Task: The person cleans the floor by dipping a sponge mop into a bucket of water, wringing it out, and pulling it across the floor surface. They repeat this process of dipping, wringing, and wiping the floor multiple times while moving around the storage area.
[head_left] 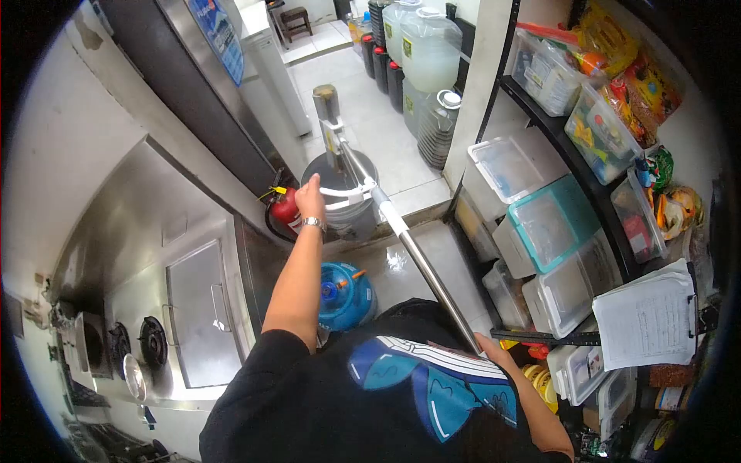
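Observation:
A sponge mop with a steel pole (432, 274) slants from my right side up to a bucket. My left hand (311, 202), wearing a metal watch, is closed on the mop's white squeeze lever (347, 193). Low at my right side, my right hand (495, 353) is around the lower end of the pole; its fingers are partly hidden. Beyond the lever, the mop's head (326, 104) stands over the grey bucket (361, 224), which has dark liquid in it.
A blue gas cylinder (347, 297) stands close in front of me. To the left are a red fire extinguisher (286, 207) and a steel stove counter (154, 278). Shelves with plastic bins (552, 220) line the right; large water jugs (428, 58) stand ahead beyond a floor step.

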### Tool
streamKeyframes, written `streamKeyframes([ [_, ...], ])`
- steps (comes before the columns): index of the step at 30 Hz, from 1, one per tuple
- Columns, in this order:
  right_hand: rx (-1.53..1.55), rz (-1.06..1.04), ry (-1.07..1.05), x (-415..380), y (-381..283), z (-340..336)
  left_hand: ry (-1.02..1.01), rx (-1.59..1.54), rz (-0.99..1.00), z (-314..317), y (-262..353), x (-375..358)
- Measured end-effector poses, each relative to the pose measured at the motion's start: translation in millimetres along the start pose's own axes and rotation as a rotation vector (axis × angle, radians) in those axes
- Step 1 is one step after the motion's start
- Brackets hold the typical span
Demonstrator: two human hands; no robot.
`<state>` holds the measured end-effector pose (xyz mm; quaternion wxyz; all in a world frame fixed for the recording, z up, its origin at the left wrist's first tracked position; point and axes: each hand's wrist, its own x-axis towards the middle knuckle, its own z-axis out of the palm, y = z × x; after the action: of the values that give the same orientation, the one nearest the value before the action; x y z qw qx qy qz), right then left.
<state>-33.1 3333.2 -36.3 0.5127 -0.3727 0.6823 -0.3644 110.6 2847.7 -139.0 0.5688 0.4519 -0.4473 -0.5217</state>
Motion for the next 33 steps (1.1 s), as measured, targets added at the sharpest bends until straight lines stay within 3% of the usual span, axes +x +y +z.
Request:
streamKeyframes([
  [6,0.018,0.089,0.069,-6,-17,5,-0.112,-0.068,-0.145,15,10,27],
  [9,-0.002,0.014,0.024,-21,-9,4,-0.205,-0.061,-0.016,26,0,55],
  [10,0.196,0.103,0.034,-25,-5,7,-0.233,-0.103,-0.128,28,3,58],
  [14,0.003,0.191,-0.021,-19,-7,8,-0.320,-0.179,-0.190,29,-16,82],
  [17,0.152,0.174,0.016,-13,-30,14,-0.180,-0.179,-0.162,30,-17,74],
  [18,0.145,0.178,0.022,-12,-27,16,-0.051,-0.213,-0.107,28,-20,67],
  [21,0.139,0.135,0.033,6,-4,14,0.047,-0.131,-0.138,15,-6,24],
  [25,0.134,0.027,0.033,15,34,12,0.042,-0.036,-0.120,-1,-2,-15],
  [30,0.022,0.025,0.005,18,9,10,0.043,-0.048,-0.142,-6,4,-70],
  [33,-0.047,0.148,0.029,17,-29,12,0.043,-0.109,-0.221,-3,3,-87],
])
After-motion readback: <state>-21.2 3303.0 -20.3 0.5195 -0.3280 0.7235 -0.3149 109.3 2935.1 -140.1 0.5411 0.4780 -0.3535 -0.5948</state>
